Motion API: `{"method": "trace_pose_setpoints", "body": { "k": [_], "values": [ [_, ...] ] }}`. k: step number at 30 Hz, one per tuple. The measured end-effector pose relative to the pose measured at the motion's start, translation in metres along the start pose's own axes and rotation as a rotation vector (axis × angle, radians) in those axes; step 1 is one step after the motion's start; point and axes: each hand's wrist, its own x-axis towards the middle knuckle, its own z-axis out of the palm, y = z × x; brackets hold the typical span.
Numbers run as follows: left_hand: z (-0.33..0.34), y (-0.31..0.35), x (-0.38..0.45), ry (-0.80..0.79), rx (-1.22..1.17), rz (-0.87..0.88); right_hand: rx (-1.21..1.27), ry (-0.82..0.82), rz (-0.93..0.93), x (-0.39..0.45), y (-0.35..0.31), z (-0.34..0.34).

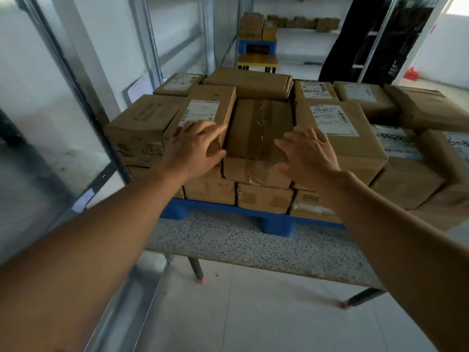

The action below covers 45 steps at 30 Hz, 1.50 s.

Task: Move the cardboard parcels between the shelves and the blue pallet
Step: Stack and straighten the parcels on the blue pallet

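Observation:
Several cardboard parcels are stacked on a blue pallet [278, 228] that stands on a speckled table [253, 246]. In the middle of the top layer lies a taped brown parcel [258, 125]. My left hand [195, 146] reaches to its left side, fingers spread, over the near end of a labelled parcel [208, 107]. My right hand [308, 154] is spread at the taped parcel's right near corner, beside a large labelled parcel [337, 138]. Neither hand grips anything.
Metal shelf posts [76, 97] and empty shelf boards stand to the left. At the back a second blue pallet [256, 45] with parcels sits on a small yellow table [256, 60]. More parcels line a far shelf [304, 22]. Black crates [375, 39] stand at the back right.

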Motion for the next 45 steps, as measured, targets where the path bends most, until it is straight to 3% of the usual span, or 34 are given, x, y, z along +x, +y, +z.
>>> {"method": "trace_pose_setpoints", "body": {
  "k": [3, 7, 18, 20, 23, 27, 30, 35, 45],
  "values": [
    [-0.011, -0.031, -0.012, 0.019, -0.021, -0.086, 0.121, 0.045, 0.019, 0.014, -0.028, -0.009],
    [-0.014, -0.071, -0.022, -0.092, -0.051, -0.196, 0.244, 0.031, 0.016, 0.039, -0.075, -0.014],
    [-0.014, -0.105, -0.021, -0.100, -0.165, -0.005, 0.292, -0.042, 0.150, 0.065, -0.124, -0.010],
    [-0.020, -0.123, -0.024, -0.034, -0.240, -0.013, 0.245, -0.019, 0.160, 0.069, -0.133, -0.016],
    [-0.026, -0.163, -0.035, 0.145, -0.392, -0.166, 0.202, 0.029, 0.132, 0.088, -0.160, -0.027],
    [-0.015, -0.206, -0.048, 0.010, -0.666, -0.474, 0.160, 0.004, 0.040, 0.117, -0.204, -0.024],
    [-0.004, -0.217, -0.052, -0.119, -0.947, -0.398, 0.107, -0.058, 0.006, 0.131, -0.223, -0.015],
    [0.005, -0.217, -0.044, -0.168, -1.200, -0.357, 0.148, -0.024, 0.033, 0.135, -0.224, -0.012],
    [0.009, -0.213, -0.034, -0.171, -1.226, -0.287, 0.156, -0.053, -0.009, 0.127, -0.213, -0.021]
  ]
}}
